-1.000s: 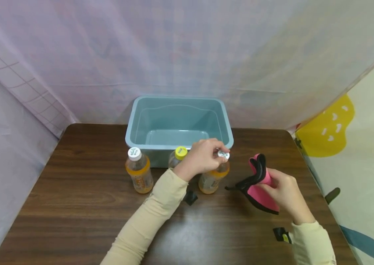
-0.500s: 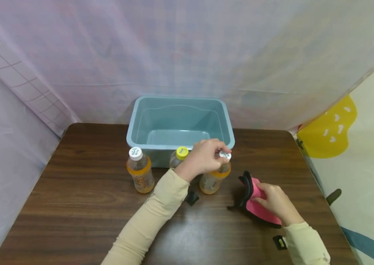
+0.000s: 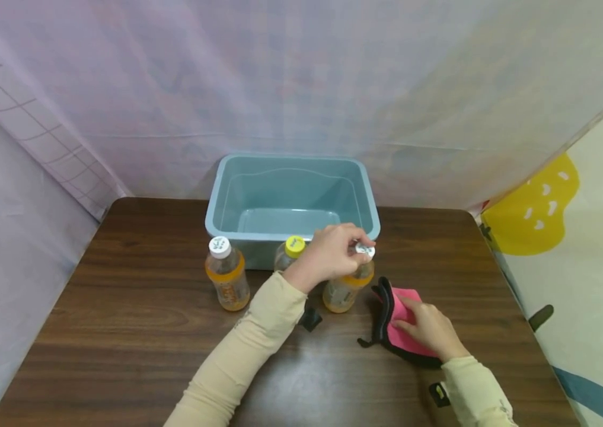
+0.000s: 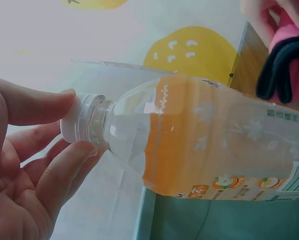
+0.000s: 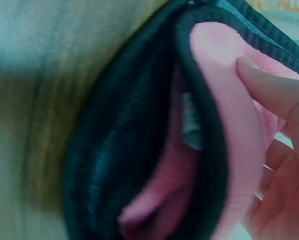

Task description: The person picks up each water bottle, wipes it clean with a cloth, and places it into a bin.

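Note:
My left hand (image 3: 333,252) pinches the white cap (image 3: 365,249) of the rightmost orange-labelled plastic bottle (image 3: 341,295), which stands on the table. In the left wrist view, thumb and fingertips hold the cap (image 4: 78,119) on the bottle's neck. To the right, my right hand (image 3: 429,325) grips a pink cloth piece with black trim (image 3: 405,341), low at the tabletop. The right wrist view shows the pink cloth (image 5: 234,150) folded, with a gap between its black-edged layers and a small pale tag inside. A dark strap end sticks out from it on the left.
A blue-grey plastic tub (image 3: 293,236) stands behind the bottles. A white-capped bottle (image 3: 228,281) is at the left; a yellow-capped bottle (image 3: 293,248) is partly hidden by the left arm. Small black pieces (image 3: 310,319) show beside the sleeves on the wooden table (image 3: 136,332).
My right hand has lowered the pink cloth to the tabletop and moved it left, nearer the bottle. The left hand has stayed on the cap.

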Available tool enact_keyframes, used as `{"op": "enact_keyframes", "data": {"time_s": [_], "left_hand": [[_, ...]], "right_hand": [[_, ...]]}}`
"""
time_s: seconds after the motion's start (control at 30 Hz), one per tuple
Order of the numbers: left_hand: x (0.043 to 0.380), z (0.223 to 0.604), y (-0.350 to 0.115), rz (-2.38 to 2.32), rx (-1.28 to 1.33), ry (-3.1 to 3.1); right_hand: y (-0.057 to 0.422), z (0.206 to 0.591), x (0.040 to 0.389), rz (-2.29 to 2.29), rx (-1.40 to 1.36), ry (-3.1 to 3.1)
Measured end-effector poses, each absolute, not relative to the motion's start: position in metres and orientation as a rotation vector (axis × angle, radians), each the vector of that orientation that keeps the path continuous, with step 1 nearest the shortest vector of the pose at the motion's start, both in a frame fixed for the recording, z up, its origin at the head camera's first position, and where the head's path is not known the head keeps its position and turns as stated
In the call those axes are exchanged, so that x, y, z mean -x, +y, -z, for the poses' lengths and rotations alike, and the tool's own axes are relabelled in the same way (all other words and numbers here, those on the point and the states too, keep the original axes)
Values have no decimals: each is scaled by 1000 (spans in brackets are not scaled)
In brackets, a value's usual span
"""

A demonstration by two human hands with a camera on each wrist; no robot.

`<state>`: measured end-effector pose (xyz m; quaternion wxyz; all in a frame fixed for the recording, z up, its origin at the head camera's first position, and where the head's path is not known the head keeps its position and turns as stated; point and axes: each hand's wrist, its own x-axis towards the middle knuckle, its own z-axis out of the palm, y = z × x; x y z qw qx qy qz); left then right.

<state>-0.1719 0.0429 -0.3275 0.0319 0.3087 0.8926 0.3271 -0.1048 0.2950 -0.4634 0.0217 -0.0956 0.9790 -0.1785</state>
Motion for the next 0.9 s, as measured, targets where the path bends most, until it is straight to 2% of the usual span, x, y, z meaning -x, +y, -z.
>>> {"op": "enact_keyframes", "data": {"time_s": [0.9], "left_hand": [[171, 328, 42, -994, -952, 2755]], "right_hand": [[297, 485, 115, 538, 210, 2918]]}}
